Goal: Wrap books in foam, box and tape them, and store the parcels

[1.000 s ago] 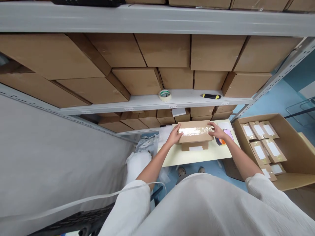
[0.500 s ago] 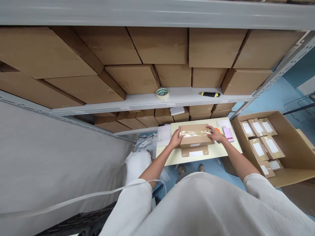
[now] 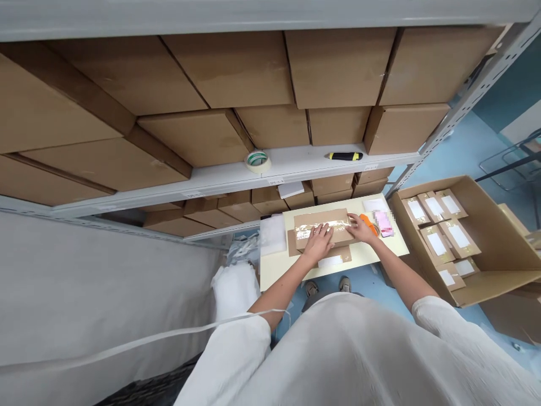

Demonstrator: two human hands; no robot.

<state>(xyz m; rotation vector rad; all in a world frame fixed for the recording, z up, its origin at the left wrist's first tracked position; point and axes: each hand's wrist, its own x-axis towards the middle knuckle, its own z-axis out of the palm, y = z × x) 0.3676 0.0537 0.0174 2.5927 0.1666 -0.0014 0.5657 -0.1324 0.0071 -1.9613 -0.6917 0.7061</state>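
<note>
A taped cardboard box (image 3: 305,219) lies on the cream table (image 3: 274,270), on top of a flatter piece of cardboard (image 3: 344,255) with a white label. My left hand (image 3: 320,241) rests on the box's top with its fingers spread over the clear tape. At the box's right end is my right hand (image 3: 359,228), its fingers bent against the edge. Just right of that hand lie an orange tape dispenser (image 3: 369,223) and a pink-screened phone (image 3: 384,224).
Shelves (image 3: 304,163) of cardboard boxes rise beyond the table, holding a tape roll (image 3: 257,161) and a yellow-black cutter (image 3: 344,156). A large open carton (image 3: 502,270) with small labelled boxes stands at the right. White wrapping (image 3: 235,290) sits left of the table.
My left hand has moved from the box's left end onto its top. More of the orange dispenser shows beside my right hand. The camera view has shifted.
</note>
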